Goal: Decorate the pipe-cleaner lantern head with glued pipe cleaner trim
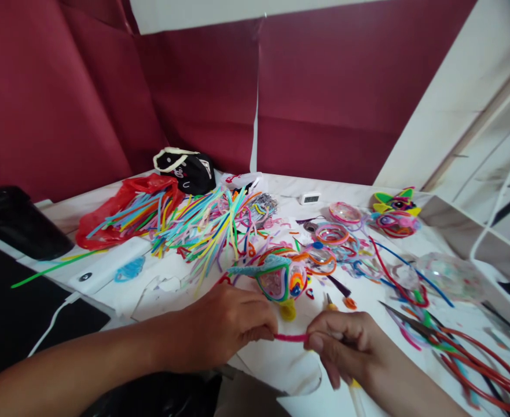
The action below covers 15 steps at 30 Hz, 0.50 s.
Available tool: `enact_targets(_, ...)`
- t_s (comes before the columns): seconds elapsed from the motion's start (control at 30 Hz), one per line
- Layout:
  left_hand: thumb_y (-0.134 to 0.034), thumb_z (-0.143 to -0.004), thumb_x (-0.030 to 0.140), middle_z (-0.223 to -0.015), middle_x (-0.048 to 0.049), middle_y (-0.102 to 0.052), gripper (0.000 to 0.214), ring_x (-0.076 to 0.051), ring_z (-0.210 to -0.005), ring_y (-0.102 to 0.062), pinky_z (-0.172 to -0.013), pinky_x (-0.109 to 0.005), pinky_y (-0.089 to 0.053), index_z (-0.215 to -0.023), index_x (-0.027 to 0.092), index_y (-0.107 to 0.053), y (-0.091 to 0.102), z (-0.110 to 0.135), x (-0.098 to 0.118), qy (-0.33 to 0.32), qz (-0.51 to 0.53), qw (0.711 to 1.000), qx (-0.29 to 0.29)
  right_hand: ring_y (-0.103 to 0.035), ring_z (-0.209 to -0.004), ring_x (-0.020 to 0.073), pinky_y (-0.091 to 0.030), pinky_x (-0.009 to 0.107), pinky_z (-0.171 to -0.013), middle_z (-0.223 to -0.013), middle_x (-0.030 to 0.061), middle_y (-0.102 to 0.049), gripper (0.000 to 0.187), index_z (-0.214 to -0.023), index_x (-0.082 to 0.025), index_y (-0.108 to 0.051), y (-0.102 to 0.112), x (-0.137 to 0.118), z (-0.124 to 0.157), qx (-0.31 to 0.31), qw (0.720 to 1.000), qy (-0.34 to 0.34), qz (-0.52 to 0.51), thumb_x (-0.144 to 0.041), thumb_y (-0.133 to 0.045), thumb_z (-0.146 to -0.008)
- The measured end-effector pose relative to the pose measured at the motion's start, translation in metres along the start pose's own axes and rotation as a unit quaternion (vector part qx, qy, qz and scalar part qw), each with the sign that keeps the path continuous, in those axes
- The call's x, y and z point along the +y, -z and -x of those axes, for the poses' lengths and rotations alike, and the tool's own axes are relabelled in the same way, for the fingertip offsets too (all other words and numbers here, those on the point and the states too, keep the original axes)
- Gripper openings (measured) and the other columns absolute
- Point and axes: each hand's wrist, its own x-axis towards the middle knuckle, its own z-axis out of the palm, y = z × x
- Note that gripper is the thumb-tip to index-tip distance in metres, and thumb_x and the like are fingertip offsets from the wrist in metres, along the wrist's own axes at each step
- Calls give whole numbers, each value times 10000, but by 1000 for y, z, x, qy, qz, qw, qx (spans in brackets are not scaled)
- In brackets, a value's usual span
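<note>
A short pink pipe cleaner [291, 337] is stretched between my two hands, just above the front of the table. My left hand [233, 324] is closed, pinching its left end between thumb and fingers. The other end sits between the thumb and forefinger of my right hand [345, 341]. A yellow-handled pointed tool [331, 303] shows behind and below my right hand; whether that hand also grips it I cannot tell. Right beyond my hands rests a colourful fish-like figure [278, 278] made of pipe cleaners, with a yellow pompom-like piece [287, 310] at its underside.
Scissors with orange handles [476, 353] lie at right. Bundles of pipe cleaners [202, 226] spread by a red plastic bag [102, 223]. Further back are a black pouch [189, 171], a small digital display [309, 198] and another finished figure [396, 214]. A white power bank [107, 266] lies left.
</note>
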Motion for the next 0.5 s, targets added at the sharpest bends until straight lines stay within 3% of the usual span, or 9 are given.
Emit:
enact_targets(0.23,-515,-999,186,-818,-27,-702,159,-123,-721,-630,-716,-212,-484,-949,178,-666,3,1,9,16,9,1000,12,-421,-470,79,-291,234,-500,-519,4,-617,494,-762,-182,-689,-3,-6,6,39,998,-14,-41,-672,-676,-829)
enact_targets(0.37,-500,-1005,185,-822,-31,-684,165,-120,-729,-620,-725,-208,-484,-959,171,-658,-2,4,13,18,-3,999,50,-423,-476,76,-281,237,-503,-536,10,-622,526,-799,-174,-690,-5,-3,8,23,999,-16,-36,-699,-661,-826)
enact_targets(0.5,-487,-1007,179,-832,-31,-674,168,-120,-726,-609,-712,-211,-475,-963,178,-648,-7,6,15,27,-14,998,56,-478,-525,88,-294,239,-523,-592,5,-626,523,-850,-182,-665,-9,-1,11,-30,999,-12,-23,-703,-624,-853)
